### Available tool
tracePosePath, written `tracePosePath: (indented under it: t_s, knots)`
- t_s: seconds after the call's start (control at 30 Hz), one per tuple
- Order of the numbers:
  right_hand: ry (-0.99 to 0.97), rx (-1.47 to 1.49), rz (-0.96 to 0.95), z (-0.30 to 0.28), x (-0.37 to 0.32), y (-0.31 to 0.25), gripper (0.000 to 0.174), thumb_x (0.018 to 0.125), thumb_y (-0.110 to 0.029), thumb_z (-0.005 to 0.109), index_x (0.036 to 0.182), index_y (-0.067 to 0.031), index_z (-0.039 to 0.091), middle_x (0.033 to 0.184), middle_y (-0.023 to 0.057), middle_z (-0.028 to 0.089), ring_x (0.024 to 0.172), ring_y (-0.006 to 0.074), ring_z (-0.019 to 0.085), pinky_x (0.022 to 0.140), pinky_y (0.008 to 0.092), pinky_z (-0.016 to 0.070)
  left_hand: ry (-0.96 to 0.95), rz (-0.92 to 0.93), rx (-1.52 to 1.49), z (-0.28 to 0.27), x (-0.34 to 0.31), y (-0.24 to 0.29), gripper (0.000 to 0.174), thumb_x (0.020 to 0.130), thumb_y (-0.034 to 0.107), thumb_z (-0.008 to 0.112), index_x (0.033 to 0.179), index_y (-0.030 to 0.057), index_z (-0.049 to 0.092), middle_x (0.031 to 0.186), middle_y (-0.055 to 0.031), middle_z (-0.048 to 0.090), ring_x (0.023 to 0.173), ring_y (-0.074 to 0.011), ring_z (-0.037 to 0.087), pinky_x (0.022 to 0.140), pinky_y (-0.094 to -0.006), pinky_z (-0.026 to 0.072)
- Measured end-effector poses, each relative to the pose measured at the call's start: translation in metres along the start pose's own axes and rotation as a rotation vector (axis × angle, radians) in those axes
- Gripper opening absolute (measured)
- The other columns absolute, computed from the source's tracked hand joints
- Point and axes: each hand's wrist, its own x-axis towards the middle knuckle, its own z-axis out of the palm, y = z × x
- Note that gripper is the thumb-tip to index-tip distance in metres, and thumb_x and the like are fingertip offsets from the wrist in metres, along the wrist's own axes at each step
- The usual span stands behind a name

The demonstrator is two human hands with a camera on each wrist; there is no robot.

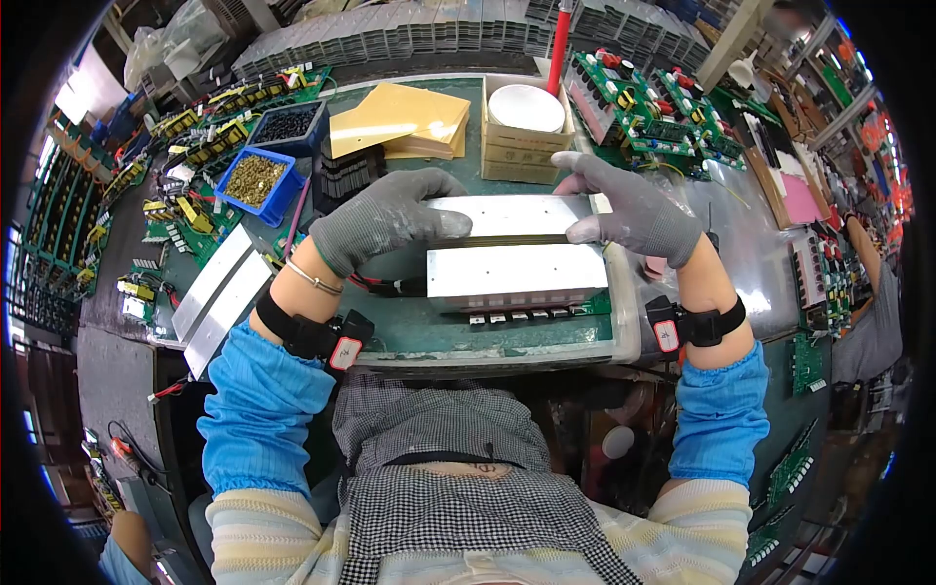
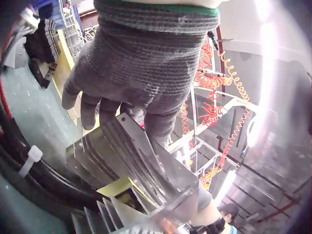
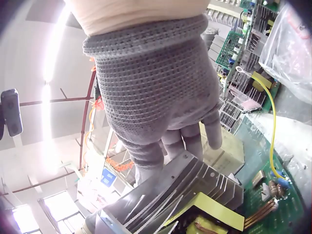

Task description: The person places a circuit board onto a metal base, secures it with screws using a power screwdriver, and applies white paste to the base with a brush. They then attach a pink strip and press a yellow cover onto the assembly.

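Both hands wear grey knit gloves. My left hand (image 1: 385, 216) holds the left end of a long silver finned heatsink (image 1: 517, 213), thumb on the near side and the other fingers beyond it. At its right end, my right hand (image 1: 639, 210) grips it in the same way. A second silver heatsink (image 1: 517, 273) lies parallel and nearer to me, with green circuit board showing along its front. The left wrist view shows fins and bare metal of the heatsink (image 2: 141, 151) under the fingers. Beside the metal in the right wrist view sits a yellow-wrapped transformer (image 3: 217, 212).
Behind the hands are yellow sheets (image 1: 405, 117) and a box with a round white lid (image 1: 526, 107). A blue bin (image 1: 258, 185) of small brass-coloured parts stands left. Circuit boards (image 1: 653, 107) crowd the back right. Two silver plates (image 1: 224, 302) lie at the left edge.
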Motion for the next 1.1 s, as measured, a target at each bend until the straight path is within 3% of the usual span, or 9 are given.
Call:
tracePosePath:
  t_s: [0.3,0.4,0.5,0.6,0.83,0.97,1.03,1.07,1.1]
  knots:
    - [0.008,-0.145,-0.002,-0.003,-0.001,-0.007,0.087,0.078,-0.033,0.082,0.149,-0.0072,0.038,0.123,0.0130,0.065,0.118,0.0300,0.062,0.102,0.0384,0.0473,0.034,0.066,-0.026,0.001,-0.002,-0.005,0.057,0.082,0.025,0.077,0.128,-0.0036,0.058,0.115,-0.0111,0.065,0.108,-0.0195,0.061,0.098,-0.0322,0.0466]
    - [0.065,-0.215,-0.185,-0.002,0.006,-0.005,0.083,0.081,-0.031,0.080,0.148,-0.0076,0.038,0.125,0.0137,0.065,0.119,0.0330,0.061,0.103,0.0390,0.0468,0.120,0.142,0.062,0.004,-0.002,-0.002,0.062,0.081,0.026,0.078,0.132,-0.0029,0.057,0.120,-0.0139,0.065,0.112,-0.0215,0.060,0.100,-0.0338,0.0460]
    - [-0.027,-0.166,-0.186,0.005,0.023,-0.023,0.078,0.083,-0.030,0.078,0.146,-0.0069,0.040,0.126,0.0146,0.064,0.117,0.0341,0.061,0.101,0.0389,0.0476,0.046,0.058,0.068,0.012,0.000,0.022,0.064,0.080,0.028,0.079,0.133,-0.0006,0.057,0.124,-0.0148,0.065,0.116,-0.0212,0.059,0.101,-0.0347,0.0457]
    - [-0.187,-0.222,-0.020,0.014,0.039,-0.042,0.075,0.084,-0.028,0.077,0.146,-0.0076,0.040,0.123,0.0156,0.065,0.114,0.0339,0.063,0.098,0.0391,0.0486,-0.048,0.067,0.099,0.013,0.008,0.032,0.063,0.079,0.030,0.080,0.132,0.0016,0.059,0.124,-0.0143,0.065,0.114,-0.0208,0.060,0.099,-0.0345,0.0464]
    - [-0.061,-0.237,-0.050,-0.008,0.008,-0.018,0.075,0.077,-0.021,0.081,0.142,-0.0066,0.047,0.110,0.0126,0.067,0.103,0.0306,0.066,0.091,0.0370,0.0508,0.106,-0.027,0.368,-0.009,-0.014,0.022,0.048,0.078,0.030,0.080,0.113,0.0000,0.064,0.104,-0.0101,0.066,0.100,-0.0197,0.061,0.090,-0.0321,0.0491]
    - [-0.007,-0.243,0.008,-0.006,0.002,-0.024,0.076,0.075,-0.019,0.082,0.142,-0.0055,0.047,0.113,0.0148,0.066,0.106,0.0334,0.064,0.095,0.0385,0.0495,0.123,-0.147,0.304,-0.020,-0.019,0.026,0.060,0.076,0.032,0.079,0.123,-0.0003,0.062,0.103,-0.0097,0.065,0.099,-0.0195,0.061,0.088,-0.0311,0.0492]
    - [0.127,-0.401,-0.169,-0.003,-0.001,-0.018,0.076,0.075,-0.019,0.082,0.141,-0.0050,0.048,0.118,0.0165,0.065,0.111,0.0349,0.062,0.099,0.0400,0.0480,0.226,-0.129,0.329,-0.037,-0.018,0.028,0.067,0.075,0.034,0.080,0.130,-0.0001,0.059,0.105,-0.0100,0.064,0.098,-0.0191,0.060,0.088,-0.0307,0.0489]
    - [0.195,-0.480,-0.257,-0.002,-0.004,-0.014,0.075,0.075,-0.019,0.082,0.141,-0.0047,0.049,0.120,0.0173,0.064,0.113,0.0356,0.061,0.100,0.0407,0.0472,0.260,-0.215,0.261,-0.052,-0.016,0.029,0.079,0.076,0.038,0.079,0.139,0.0012,0.052,0.117,-0.0146,0.064,0.107,-0.0245,0.063,0.093,-0.0351,0.0496]
    - [0.205,-0.470,-0.268,-0.003,-0.006,-0.011,0.075,0.075,-0.018,0.081,0.141,-0.0044,0.049,0.122,0.0177,0.063,0.115,0.0361,0.060,0.102,0.0413,0.0465,0.342,-0.150,0.568,-0.071,-0.006,0.023,0.081,0.075,0.039,0.079,0.141,0.0021,0.051,0.123,-0.0164,0.063,0.113,-0.0278,0.062,0.096,-0.0379,0.0496]
